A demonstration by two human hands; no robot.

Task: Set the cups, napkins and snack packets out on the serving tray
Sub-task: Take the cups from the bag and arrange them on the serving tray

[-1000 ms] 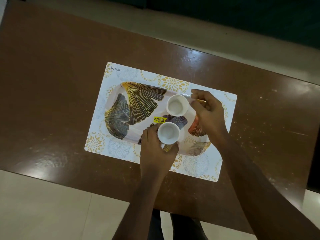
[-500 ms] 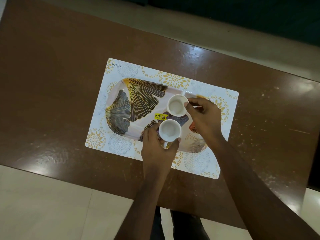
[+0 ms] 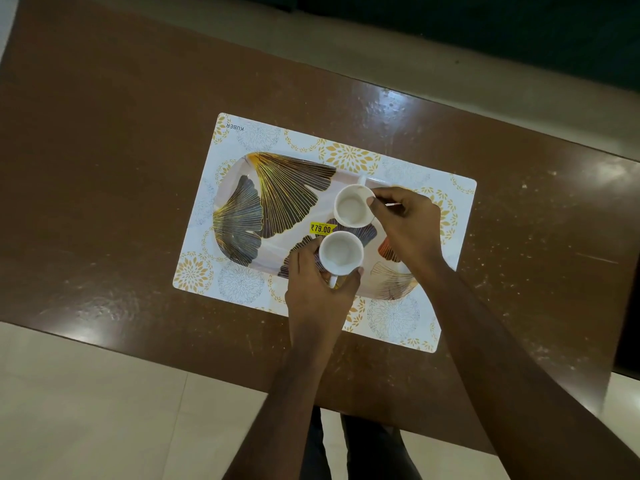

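Serving tray [image 3: 294, 188]: left hand [image 3: 317, 289] grips front cup [image 3: 341, 256], right hand [image 3: 405, 223] seemingly pinches rear cup [image 3: 352, 206]; crowded, they could knock over.

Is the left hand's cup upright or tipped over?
Upright: the near cup shows its round open mouth facing up; the left hand grips its side.

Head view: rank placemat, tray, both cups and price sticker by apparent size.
1. placemat
2. tray
3. near cup and far cup: they look alike and nearness to the camera may skew it, so not ranked
4. price sticker
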